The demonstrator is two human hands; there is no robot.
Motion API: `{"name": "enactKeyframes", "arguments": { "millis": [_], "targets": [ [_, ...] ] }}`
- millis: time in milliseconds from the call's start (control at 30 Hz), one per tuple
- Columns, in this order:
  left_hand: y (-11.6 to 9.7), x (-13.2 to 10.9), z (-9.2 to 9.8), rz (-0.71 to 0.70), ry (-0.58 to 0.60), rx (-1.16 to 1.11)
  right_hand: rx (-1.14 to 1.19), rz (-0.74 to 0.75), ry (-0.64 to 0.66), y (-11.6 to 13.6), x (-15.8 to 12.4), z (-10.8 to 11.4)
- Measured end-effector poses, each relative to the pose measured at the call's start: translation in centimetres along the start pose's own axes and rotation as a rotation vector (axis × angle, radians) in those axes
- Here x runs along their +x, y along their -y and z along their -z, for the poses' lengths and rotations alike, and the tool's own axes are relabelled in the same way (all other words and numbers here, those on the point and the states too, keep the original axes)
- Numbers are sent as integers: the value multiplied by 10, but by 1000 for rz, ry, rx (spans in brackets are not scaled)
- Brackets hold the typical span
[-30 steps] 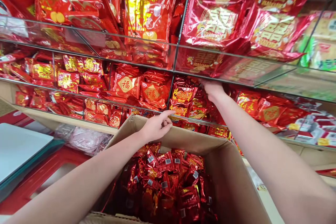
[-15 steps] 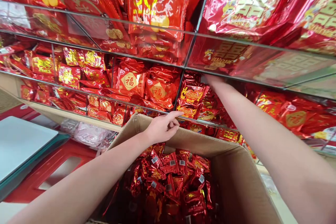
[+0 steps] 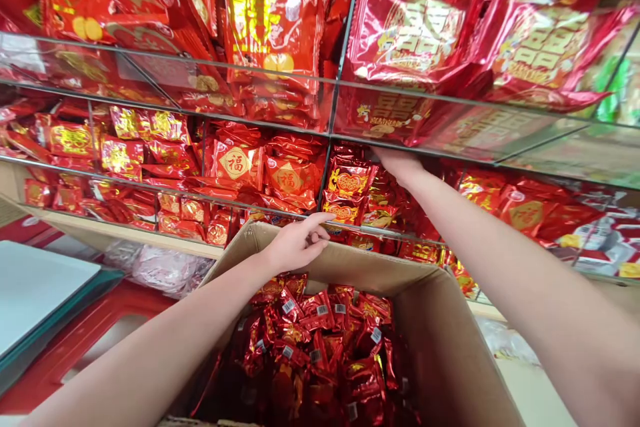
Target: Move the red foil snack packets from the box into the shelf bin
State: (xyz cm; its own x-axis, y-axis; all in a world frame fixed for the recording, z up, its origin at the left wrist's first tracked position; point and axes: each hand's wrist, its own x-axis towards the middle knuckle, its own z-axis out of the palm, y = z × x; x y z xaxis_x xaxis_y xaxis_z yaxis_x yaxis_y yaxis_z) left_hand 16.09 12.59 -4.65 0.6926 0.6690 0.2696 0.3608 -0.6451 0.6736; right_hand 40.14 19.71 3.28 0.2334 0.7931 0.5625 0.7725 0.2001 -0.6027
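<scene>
My left hand point(image 3: 299, 243) is over the far rim of an open cardboard box point(image 3: 450, 333). Its index finger stretches to the clear shelf lip, beside small red-and-gold snack packets point(image 3: 346, 190). The other fingers curl loosely, with nothing visible in them. My right hand point(image 3: 397, 163) reaches into the same lower compartment, under the upper shelf. Its fingers are hidden there, so any hold is out of sight. Inside the box lies a heap of small shiny red packets point(image 3: 323, 340), some showing white barcode labels.
Large red bags point(image 3: 275, 33) and crimson bags point(image 3: 415, 27) fill the upper shelf behind a clear front panel. Dividers split the lower shelf, which holds more red packets point(image 3: 235, 163). At left are a red plastic stool point(image 3: 125, 320) and a pale blue-topped object point(image 3: 40, 293).
The view has shifted slightly, so shelves and box appear a little further left. My right wrist shows a bit more below the upper shelf. My left hand keeps its pose at the shelf lip.
</scene>
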Motion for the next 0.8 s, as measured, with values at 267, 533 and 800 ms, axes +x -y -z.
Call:
{"name": "enactKeyframes", "arguments": {
  "millis": [267, 533, 800],
  "targets": [
    [-2, 0, -3, 17, -3, 1, -162, 120, 117, 13, -89, 56],
    [-4, 0, -3, 32, 9, -63, -221, 104, 344, 7, -92, 48],
    [-16, -9, -4, -25, -1, -171, 21, 58, 822, 46, -171, 58]
  ]
}}
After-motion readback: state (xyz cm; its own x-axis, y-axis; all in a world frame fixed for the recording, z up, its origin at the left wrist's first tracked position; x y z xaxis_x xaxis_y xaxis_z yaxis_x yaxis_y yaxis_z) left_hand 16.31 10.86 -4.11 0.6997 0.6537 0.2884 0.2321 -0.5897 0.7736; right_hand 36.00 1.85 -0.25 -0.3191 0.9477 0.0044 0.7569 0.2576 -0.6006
